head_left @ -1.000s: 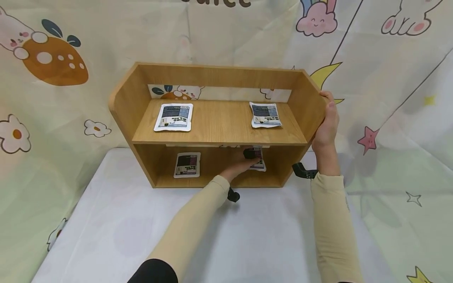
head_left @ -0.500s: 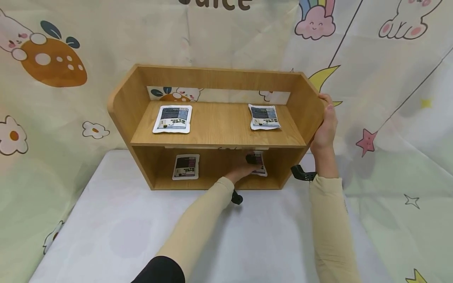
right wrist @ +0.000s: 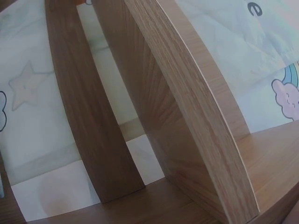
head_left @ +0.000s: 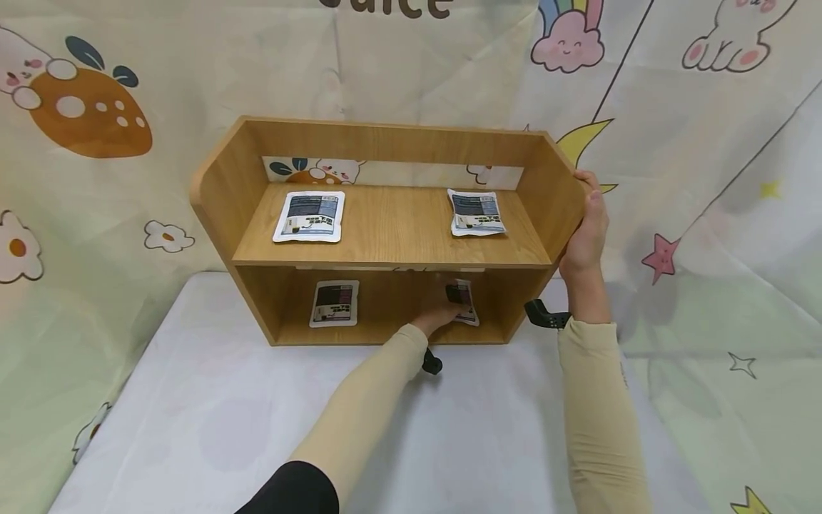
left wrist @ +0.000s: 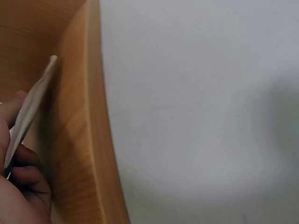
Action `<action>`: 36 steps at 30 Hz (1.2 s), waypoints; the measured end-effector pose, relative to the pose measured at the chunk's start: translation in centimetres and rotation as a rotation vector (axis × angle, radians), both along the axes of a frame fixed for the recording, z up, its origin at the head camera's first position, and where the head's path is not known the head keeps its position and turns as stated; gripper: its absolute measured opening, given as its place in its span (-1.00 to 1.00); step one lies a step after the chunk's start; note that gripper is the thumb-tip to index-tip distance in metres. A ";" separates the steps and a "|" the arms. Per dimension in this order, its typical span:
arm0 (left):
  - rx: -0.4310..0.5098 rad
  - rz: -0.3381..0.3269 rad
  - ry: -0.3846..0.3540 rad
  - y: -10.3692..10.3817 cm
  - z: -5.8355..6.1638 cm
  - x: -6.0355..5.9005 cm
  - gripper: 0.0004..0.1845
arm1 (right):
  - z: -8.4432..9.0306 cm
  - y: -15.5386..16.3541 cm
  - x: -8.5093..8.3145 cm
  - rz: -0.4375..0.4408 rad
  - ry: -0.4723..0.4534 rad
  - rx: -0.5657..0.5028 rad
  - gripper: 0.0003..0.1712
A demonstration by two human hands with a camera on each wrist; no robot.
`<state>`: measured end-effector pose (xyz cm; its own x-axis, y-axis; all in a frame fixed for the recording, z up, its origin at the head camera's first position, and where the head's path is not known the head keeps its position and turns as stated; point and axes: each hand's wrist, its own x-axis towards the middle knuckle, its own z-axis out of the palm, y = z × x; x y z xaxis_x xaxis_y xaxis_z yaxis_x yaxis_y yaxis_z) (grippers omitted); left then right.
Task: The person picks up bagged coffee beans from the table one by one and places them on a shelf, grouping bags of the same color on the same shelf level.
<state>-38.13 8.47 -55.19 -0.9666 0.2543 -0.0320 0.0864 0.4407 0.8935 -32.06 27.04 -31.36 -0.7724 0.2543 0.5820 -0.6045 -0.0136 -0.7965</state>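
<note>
A two-tier wooden shelf [head_left: 388,257] stands on the white-covered table. In the lower tier, my left hand [head_left: 437,312] reaches in toward the right side and holds a flat white-edged packet [head_left: 467,305]. The left wrist view has the packet [left wrist: 32,108] edge-on, tilted, between the thumb and curled fingers of my left hand [left wrist: 23,191]. My right hand [head_left: 586,239] grips the shelf's right side panel from outside. The right wrist view shows mostly the shelf's boards [right wrist: 182,102]; the grip itself is not clear there.
Another packet [head_left: 335,303] lies at the left of the lower tier. On the upper tier, one packet [head_left: 310,216] rests at left and another [head_left: 477,213] at right. A printed cloth [head_left: 411,71] hangs behind; the white tabletop [head_left: 488,428] spreads in front.
My left hand has shifted a little rightward, and the packet in it has moved lower, nearer the lower tier's floor. The right hand stays on the side panel; the view has shifted slightly.
</note>
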 end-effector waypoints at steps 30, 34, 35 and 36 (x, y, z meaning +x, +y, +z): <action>-0.376 0.102 0.102 0.0 0.9 1.7 -0.30 | 0.3 -0.1 0.2 -0.003 -0.026 0.035 -0.48; -0.370 0.079 0.092 0.0 1.0 2.1 -0.32 | 0.3 -0.1 0.3 -0.011 -0.030 0.042 -0.49; -0.365 0.073 0.091 0.0 0.9 2.2 -0.31 | 0.3 0.0 0.4 -0.013 -0.033 0.043 -0.49; -0.344 0.070 0.086 -0.1 1.0 2.4 -0.30 | 0.3 0.0 0.4 -0.013 -0.033 0.042 -0.49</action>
